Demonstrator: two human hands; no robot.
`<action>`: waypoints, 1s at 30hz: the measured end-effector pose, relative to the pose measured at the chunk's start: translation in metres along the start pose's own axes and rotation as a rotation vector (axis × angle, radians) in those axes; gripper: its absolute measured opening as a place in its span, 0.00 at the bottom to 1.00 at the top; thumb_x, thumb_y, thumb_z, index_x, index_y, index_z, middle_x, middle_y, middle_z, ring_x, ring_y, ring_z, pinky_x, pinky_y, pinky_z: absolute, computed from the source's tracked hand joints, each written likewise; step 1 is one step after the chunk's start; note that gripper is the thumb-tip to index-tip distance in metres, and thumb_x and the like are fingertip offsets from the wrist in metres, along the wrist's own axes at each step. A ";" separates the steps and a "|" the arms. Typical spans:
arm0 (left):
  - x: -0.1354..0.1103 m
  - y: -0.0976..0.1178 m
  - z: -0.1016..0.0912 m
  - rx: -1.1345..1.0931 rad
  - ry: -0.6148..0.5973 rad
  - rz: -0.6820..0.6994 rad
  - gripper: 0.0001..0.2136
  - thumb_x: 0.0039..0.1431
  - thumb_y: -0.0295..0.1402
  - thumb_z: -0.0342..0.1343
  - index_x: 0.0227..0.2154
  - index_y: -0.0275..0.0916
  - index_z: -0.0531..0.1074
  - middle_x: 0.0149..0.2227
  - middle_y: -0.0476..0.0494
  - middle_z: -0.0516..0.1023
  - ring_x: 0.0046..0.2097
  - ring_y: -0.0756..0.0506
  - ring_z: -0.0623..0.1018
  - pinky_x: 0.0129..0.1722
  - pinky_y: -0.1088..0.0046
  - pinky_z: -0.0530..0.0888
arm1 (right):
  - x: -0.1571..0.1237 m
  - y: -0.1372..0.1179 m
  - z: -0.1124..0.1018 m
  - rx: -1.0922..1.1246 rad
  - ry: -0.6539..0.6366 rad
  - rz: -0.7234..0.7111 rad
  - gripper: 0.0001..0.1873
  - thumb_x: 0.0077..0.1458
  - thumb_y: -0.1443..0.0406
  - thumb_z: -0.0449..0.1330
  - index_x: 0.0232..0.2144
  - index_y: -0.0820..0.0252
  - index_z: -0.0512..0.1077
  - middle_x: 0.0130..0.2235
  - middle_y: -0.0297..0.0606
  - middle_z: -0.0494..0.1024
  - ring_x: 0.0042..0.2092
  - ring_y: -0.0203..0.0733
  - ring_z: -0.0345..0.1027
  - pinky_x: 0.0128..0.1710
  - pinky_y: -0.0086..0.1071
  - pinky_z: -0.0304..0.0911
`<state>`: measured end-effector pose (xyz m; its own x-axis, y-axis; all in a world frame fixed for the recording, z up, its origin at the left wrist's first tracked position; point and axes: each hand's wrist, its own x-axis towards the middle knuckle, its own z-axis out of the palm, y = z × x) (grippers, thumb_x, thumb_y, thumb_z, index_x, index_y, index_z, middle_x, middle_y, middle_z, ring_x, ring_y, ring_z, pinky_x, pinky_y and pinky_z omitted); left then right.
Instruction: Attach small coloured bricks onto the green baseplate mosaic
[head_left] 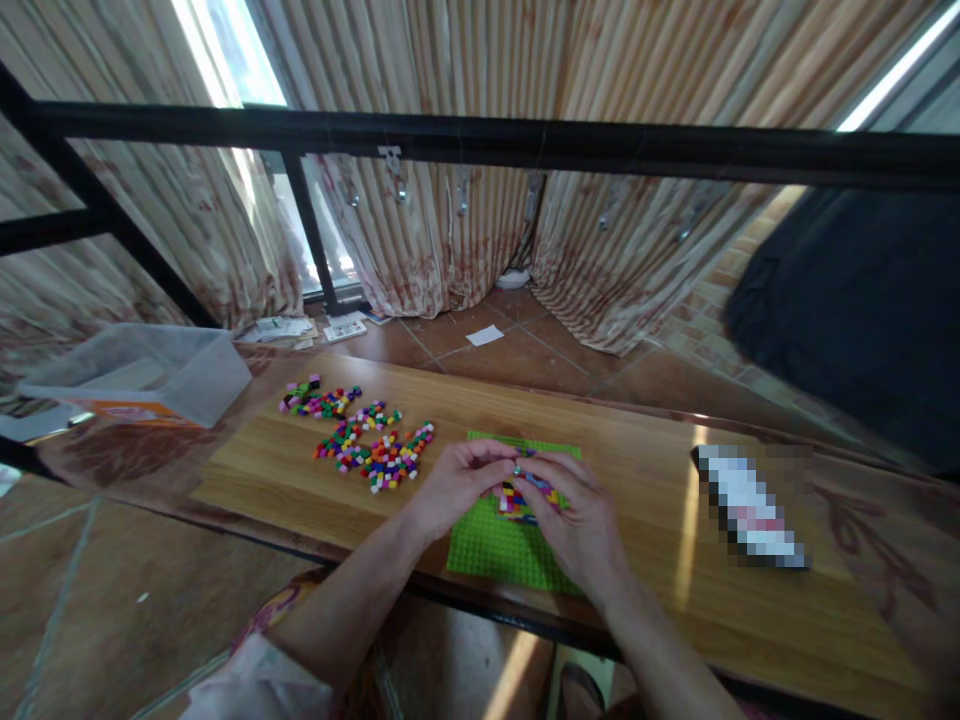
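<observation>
From where I stand, a clear plastic bin with an orange label sits at the far left, on the patterned cloth. Beyond it, papers lie by the striped curtains, and a black metal bar crosses in front of them. A white sheet rests on the tiled floor. Along the wooden surface, loose bricks are scattered left of the green baseplate. To its right lies a pixelated object, and past the edge looms a dark covered bulk.

The baseplate is bright and studded, lying flat near the front edge. On its upper half stands a multicoloured patch of bricks, partly covered by the fingers. Above that patch the left hand and right hand meet, fingers bent and tips pinched together on a tiny brick; it looks pale or bluish, though it is too small to be sure.

I count one bin, one baseplate, two hands and one brick at the fingertips; the loose ones, small and overlapping, are too many to number.
</observation>
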<state>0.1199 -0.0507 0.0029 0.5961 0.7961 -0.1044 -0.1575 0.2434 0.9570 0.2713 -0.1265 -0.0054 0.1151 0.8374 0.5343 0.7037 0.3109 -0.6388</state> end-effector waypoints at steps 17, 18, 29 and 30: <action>0.005 -0.006 0.006 0.020 -0.032 0.001 0.15 0.48 0.39 0.64 0.36 0.35 0.77 0.28 0.49 0.78 0.23 0.55 0.69 0.24 0.79 0.63 | 0.003 -0.005 -0.006 0.100 -0.042 0.093 0.09 0.60 0.62 0.56 0.36 0.54 0.77 0.37 0.38 0.77 0.41 0.41 0.70 0.43 0.37 0.64; 0.005 -0.005 0.006 0.015 -0.033 -0.003 0.14 0.48 0.39 0.64 0.36 0.35 0.77 0.28 0.49 0.78 0.23 0.55 0.70 0.24 0.79 0.63 | 0.003 -0.004 -0.007 0.120 -0.040 0.108 0.09 0.60 0.62 0.56 0.36 0.54 0.77 0.37 0.38 0.77 0.41 0.41 0.70 0.43 0.37 0.65; 0.017 -0.017 -0.016 0.314 0.247 0.068 0.08 0.52 0.32 0.58 0.34 0.34 0.75 0.28 0.47 0.78 0.25 0.53 0.71 0.27 0.78 0.67 | 0.006 0.040 -0.017 0.205 0.131 0.501 0.11 0.51 0.56 0.62 0.30 0.56 0.79 0.37 0.39 0.77 0.41 0.44 0.70 0.41 0.37 0.63; 0.018 -0.020 -0.017 0.366 0.256 0.083 0.08 0.52 0.31 0.57 0.34 0.34 0.76 0.29 0.47 0.78 0.27 0.52 0.72 0.28 0.77 0.68 | 0.006 0.041 -0.015 0.204 0.113 0.498 0.12 0.51 0.55 0.62 0.29 0.55 0.80 0.38 0.39 0.77 0.42 0.44 0.70 0.41 0.37 0.63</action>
<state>0.1205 -0.0316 -0.0229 0.3718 0.9273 -0.0430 0.1197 -0.0019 0.9928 0.3111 -0.1157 -0.0206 0.4826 0.8553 0.1888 0.3959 -0.0207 -0.9181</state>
